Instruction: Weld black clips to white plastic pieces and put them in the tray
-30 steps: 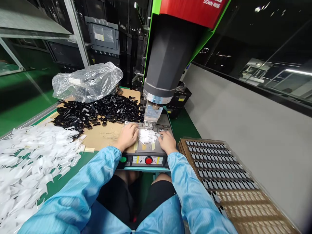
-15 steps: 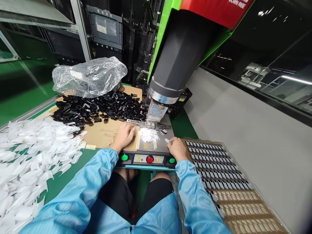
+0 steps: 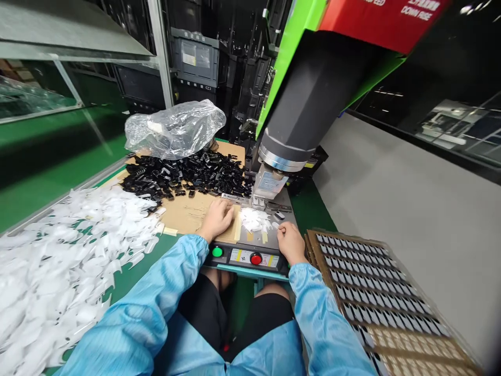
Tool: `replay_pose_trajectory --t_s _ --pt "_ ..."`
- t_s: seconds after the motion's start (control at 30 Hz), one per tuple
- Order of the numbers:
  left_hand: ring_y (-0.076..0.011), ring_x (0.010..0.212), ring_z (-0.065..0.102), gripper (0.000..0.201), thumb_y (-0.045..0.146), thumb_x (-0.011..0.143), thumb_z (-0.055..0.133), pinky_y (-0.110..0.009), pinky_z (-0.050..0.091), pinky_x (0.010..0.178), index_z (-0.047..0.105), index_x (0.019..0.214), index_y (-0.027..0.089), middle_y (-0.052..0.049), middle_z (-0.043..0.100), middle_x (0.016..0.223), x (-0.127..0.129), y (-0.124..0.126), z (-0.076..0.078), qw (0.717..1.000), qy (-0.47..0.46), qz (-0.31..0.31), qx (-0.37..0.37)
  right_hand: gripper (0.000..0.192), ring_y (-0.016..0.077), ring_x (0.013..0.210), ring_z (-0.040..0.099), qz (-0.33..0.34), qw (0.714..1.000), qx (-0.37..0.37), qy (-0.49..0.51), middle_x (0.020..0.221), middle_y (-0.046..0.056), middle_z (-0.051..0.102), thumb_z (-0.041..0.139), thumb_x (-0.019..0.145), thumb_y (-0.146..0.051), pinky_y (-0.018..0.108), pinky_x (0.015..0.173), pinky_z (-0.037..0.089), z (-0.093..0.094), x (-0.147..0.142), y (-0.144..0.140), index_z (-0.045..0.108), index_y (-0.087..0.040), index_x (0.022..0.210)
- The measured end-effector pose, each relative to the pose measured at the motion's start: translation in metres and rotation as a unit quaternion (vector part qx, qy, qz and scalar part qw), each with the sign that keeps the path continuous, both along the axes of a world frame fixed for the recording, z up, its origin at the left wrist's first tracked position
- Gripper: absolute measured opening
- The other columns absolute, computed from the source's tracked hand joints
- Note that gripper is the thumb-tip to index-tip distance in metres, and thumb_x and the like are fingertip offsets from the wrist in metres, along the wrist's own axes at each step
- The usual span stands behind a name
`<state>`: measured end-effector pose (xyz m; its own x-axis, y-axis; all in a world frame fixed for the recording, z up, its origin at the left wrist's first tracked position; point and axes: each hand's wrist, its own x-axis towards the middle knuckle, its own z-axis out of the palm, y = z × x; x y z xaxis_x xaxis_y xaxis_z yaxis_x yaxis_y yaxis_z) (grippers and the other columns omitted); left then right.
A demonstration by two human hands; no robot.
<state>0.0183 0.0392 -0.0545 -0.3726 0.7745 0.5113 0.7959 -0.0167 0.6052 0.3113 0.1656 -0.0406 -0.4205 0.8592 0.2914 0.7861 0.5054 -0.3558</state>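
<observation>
My right hand (image 3: 291, 243) pinches a small white plastic piece (image 3: 275, 225) above the right part of the metal plate (image 3: 270, 237). Just left of it lies a small heap of white plastic pieces (image 3: 253, 219). A black part (image 3: 279, 214) rests on the plate beyond my right fingertips. My left hand (image 3: 217, 218) is closed, palm down, over the cardboard edge left of the heap; its fingertips are hidden, so anything in them cannot be made out. The press head (image 3: 270, 183) stands above the fixture (image 3: 257, 201), behind the heap.
Black parts (image 3: 188, 175) lie piled on cardboard under a clear plastic bag (image 3: 176, 128). White pieces (image 3: 78, 261) spread over the left table. A tray (image 3: 313, 250) with rows of parts stands at right. A green button (image 3: 217, 251) and a red button (image 3: 255, 258) line the front panel.
The whole view has shifted, with everything appearing further right. My right hand, with the white piece, has come closer to the white heap and now covers the right green button. My left hand stays by the cardboard.
</observation>
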Motion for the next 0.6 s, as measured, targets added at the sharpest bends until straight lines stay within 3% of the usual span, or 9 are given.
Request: replay_pose_trajectory --t_s 0.1,0.2,0.27,0.37,0.43,0.6 --pt "-0.0326 0.128 0.057 0.027 0.037 0.101 0.058 -0.05 0.045 0.114 0.069 0.118 0.021 -0.015 0.067 0.129 -0.022 0.0 0.006 0.995 0.001 0.09 -0.038 0.02 0.0236 0.097 0.065 0.049 0.997 0.031 0.053 0.105 0.006 0.071 0.054 0.092 -0.018 0.033 0.082 0.044 -0.012 -0.003 0.002 0.066 -0.023 0.107" --pt "-0.0372 0.143 0.047 0.037 0.039 0.099 0.058 -0.056 0.037 0.121 0.068 0.13 0.021 -0.017 0.06 0.145 -0.058 -0.002 0.015 0.975 0.024 0.206 -0.078 0.023 0.0241 0.096 0.065 0.046 0.995 0.046 0.081 0.107 0.008 0.071 0.052 0.092 -0.019 0.035 0.084 0.045 -0.018 -0.004 0.002 0.067 -0.022 0.109" --pt "-0.0395 0.153 0.036 0.049 0.044 0.097 0.059 -0.06 0.028 0.126 0.064 0.141 0.021 -0.018 0.052 0.158 -0.084 -0.004 0.021 0.961 0.052 0.242 -0.126 0.021 0.0241 0.094 0.064 0.04 0.995 0.05 0.081 0.105 0.007 0.071 0.053 0.092 -0.02 0.035 0.084 0.045 -0.019 -0.004 0.001 0.067 -0.022 0.107" --pt "-0.0441 0.16 0.022 0.066 0.059 0.095 0.057 -0.072 0.018 0.125 0.056 0.153 0.027 -0.016 0.036 0.172 -0.113 -0.004 0.027 0.943 0.078 0.241 -0.216 0.019 0.0238 0.095 0.064 0.039 0.995 0.05 0.078 0.103 0.006 0.072 0.053 0.092 -0.02 0.034 0.084 0.044 -0.018 -0.005 -0.002 0.067 -0.023 0.104" --pt "-0.0468 0.159 0.025 0.072 0.068 0.095 0.052 -0.077 0.021 0.12 0.053 0.156 0.031 -0.014 0.033 0.174 -0.122 -0.002 0.031 0.937 0.072 0.226 -0.258 0.018 0.0238 0.095 0.064 0.039 0.995 0.05 0.077 0.101 0.005 0.072 0.054 0.092 -0.021 0.034 0.084 0.044 -0.017 -0.005 -0.004 0.068 -0.023 0.103" --pt "-0.0446 0.142 0.048 0.068 0.071 0.096 0.046 -0.07 0.037 0.113 0.058 0.15 0.032 -0.019 0.056 0.151 -0.112 -0.003 0.036 0.939 0.047 0.209 -0.27 0.016 0.0237 0.094 0.064 0.04 0.996 0.053 0.066 0.098 0.005 0.073 0.054 0.093 -0.022 0.034 0.082 0.042 -0.014 -0.004 -0.007 0.068 -0.023 0.101"
